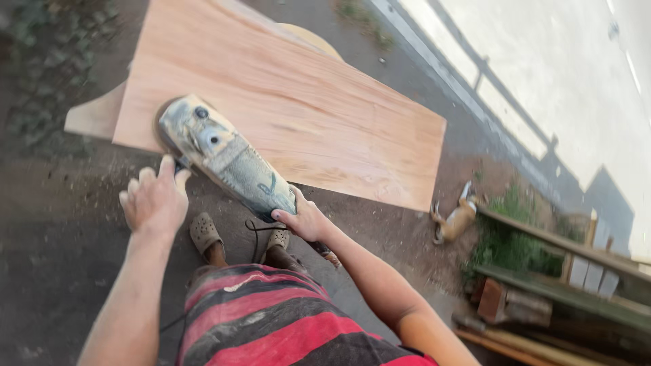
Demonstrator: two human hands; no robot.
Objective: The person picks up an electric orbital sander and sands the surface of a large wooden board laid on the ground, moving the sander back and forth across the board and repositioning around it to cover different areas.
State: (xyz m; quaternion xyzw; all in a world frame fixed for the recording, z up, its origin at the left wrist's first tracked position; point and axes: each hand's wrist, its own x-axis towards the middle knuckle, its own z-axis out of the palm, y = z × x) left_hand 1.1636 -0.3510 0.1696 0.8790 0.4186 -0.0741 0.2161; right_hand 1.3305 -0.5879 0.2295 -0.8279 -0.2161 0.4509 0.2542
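Head view: the grinder (227,159) sits at the board's (291,102) lower-left edge, left of frame centre. The right hand (305,220) wraps its rear body; the left hand (156,200) grips a side handle, fingers curled. Best kept flat and steady — cord (261,234) clear of the disc, I'd judge.

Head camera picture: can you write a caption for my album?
Both hands, left hand and right hand, hold a dusty angle grinder at the edge of a wooden board.

The grinder's (227,159) disc is hidden under its body. The side handle is covered by the left hand (154,201). The board's (285,102) far end is cut off by the top edge. The dog's (456,218) head cannot be made out.
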